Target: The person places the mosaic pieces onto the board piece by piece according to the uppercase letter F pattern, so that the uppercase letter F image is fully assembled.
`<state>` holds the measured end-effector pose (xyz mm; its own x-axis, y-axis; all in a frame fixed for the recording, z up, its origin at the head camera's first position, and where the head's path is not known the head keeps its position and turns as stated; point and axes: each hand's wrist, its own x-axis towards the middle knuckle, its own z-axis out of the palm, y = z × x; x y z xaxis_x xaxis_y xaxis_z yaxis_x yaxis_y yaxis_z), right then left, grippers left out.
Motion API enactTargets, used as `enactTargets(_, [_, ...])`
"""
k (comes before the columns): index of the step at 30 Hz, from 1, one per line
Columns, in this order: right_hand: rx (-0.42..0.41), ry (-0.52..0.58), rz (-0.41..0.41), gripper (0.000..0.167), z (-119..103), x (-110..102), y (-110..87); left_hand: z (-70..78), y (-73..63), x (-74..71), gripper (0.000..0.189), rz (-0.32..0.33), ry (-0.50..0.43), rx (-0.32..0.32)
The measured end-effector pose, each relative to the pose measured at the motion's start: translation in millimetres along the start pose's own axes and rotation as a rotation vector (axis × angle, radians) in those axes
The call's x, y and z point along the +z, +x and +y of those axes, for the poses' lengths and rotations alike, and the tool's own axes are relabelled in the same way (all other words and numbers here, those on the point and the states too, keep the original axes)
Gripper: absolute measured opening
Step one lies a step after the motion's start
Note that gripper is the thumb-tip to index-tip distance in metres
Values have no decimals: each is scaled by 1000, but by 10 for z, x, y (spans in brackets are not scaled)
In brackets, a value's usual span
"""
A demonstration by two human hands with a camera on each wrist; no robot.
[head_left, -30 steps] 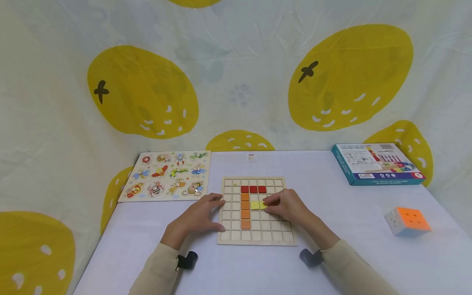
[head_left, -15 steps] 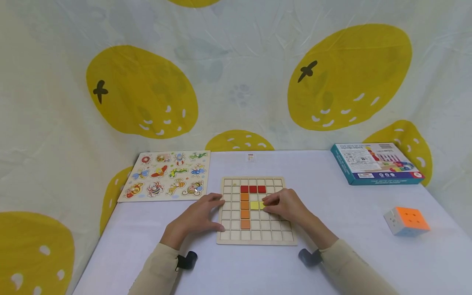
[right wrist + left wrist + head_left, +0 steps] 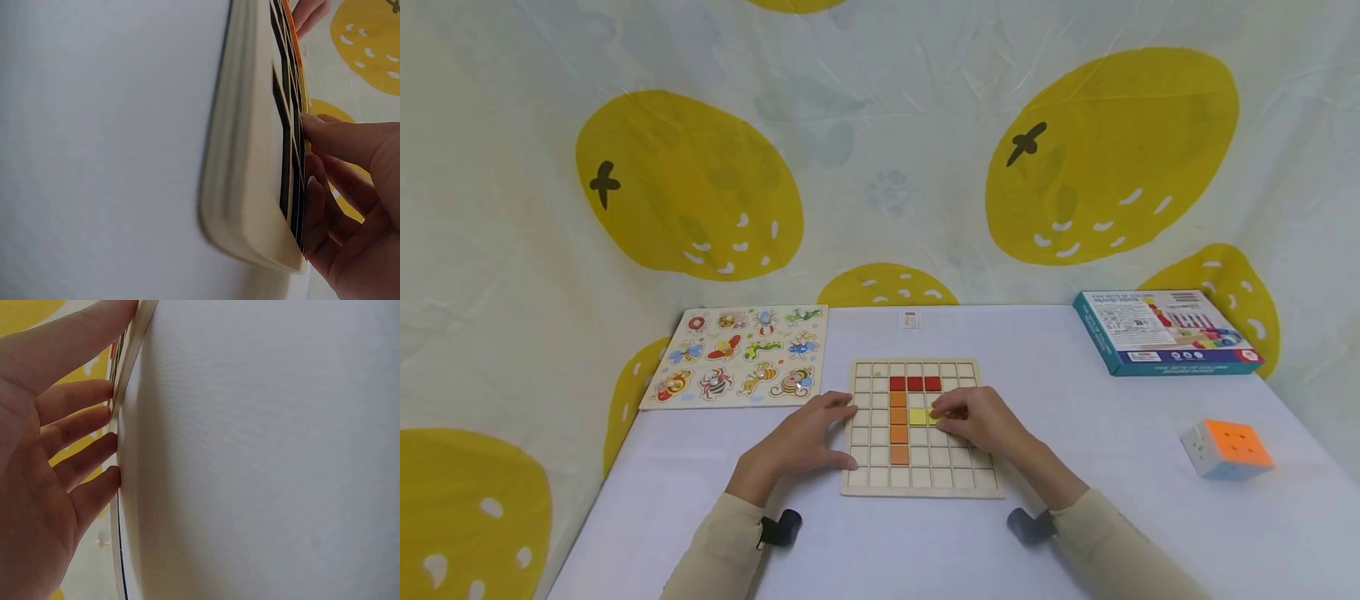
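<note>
A wooden grid board (image 3: 922, 492) lies on the white table between both hands. Red tiles (image 3: 914, 384) form a short row in it, with a column of orange tiles (image 3: 898, 433) below. One yellow tile (image 3: 917, 417) sits right of that column. Beside it, my right hand (image 3: 981, 419) pinches a second yellow tile (image 3: 933, 415), partly covered by the fingertips. In the right wrist view, the thumb (image 3: 340, 139) reaches the board's surface. My left hand (image 3: 797, 437) rests along the board's left edge, fingers spread; its fingertips meet the rim in the left wrist view.
An insect puzzle board (image 3: 737, 358) lies at the back left. A flat toy box (image 3: 1168, 333) is at the back right, with a puzzle cube (image 3: 1227, 450) nearer on the right. A small printed card (image 3: 910, 319) lies at the table's back edge.
The right fingertips have shifted very slightly over the second yellow tile, covering a little more of it. The left hand and the board stay in place.
</note>
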<state>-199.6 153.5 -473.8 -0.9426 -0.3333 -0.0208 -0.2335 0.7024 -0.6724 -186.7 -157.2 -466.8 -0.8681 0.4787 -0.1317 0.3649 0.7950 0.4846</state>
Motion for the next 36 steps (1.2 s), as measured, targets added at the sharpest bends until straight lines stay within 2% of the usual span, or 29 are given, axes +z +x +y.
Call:
enactTargets(4, [-71,-10,-18,18,-1,-4,-23,-6,5,8,87,3,1,-1])
enactTargets(11, [-69,4,-44,22,-1,-10,-30,-15,8,18,87,7,-5,10])
enactTargets(18, [-105,29,-43,19,49,-9,-32,-11,5,21,87,5,-8,3])
enactTargets(29, [-96,34,-50,21,43,-52,-50,8,13,14,87,-3,-4,-6])
enactTargets(36, [-20,-1,-60,45,-24,-183,-69,14,22,-43,87,-42,30,-19])
